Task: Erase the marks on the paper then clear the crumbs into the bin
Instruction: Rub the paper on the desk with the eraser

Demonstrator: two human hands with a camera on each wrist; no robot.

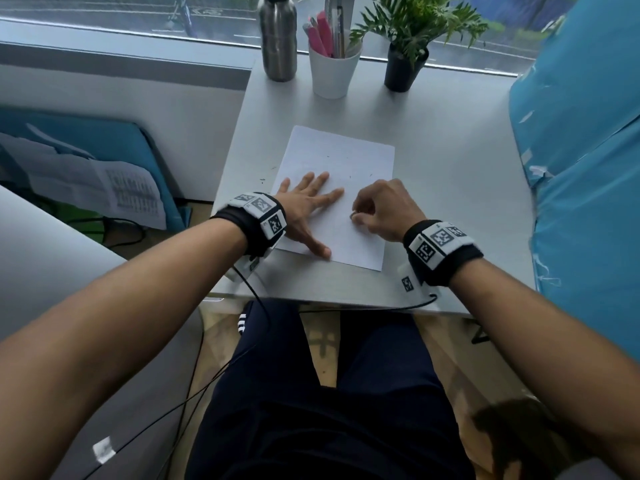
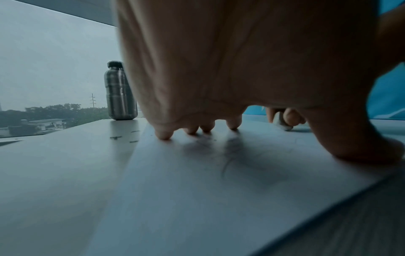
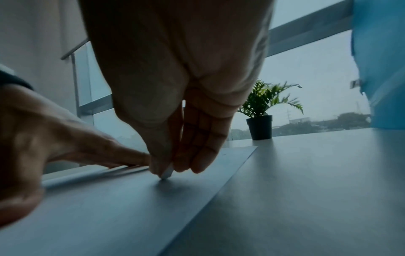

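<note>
- A few dark eraser crumbs are scattered on the pale grey desk top just left of the white sheet of paper, and a few more specks are seen on the sheet's far half.
- The left hand is laid flat on the left part of the paper, fingers spread wide and straight, thumb pressed near the sheet's near edge; nothing is held by it, and the sheet is pinned in place.
- Faint pencil marks are made out on the paper under and just in front of the left palm in the left wrist view.
- The right hand is curled just right of the left hand's fingertips, and a small white eraser is pinched between thumb and fingers with its tip set on the paper.
- The erasing step is judged to be in hand; crumb clearing has not been started.
- No bin is seen in any view, so its place relative to the paper cannot be told.
- For the next move, short rubbing strokes over the remaining marks are called for while the paper is held down, and the left hand would need to be shifted so that the marks beneath it are exposed.
- Beyond the paper's far edge stand a steel bottle, a white cup of pens and a small potted plant.
</note>
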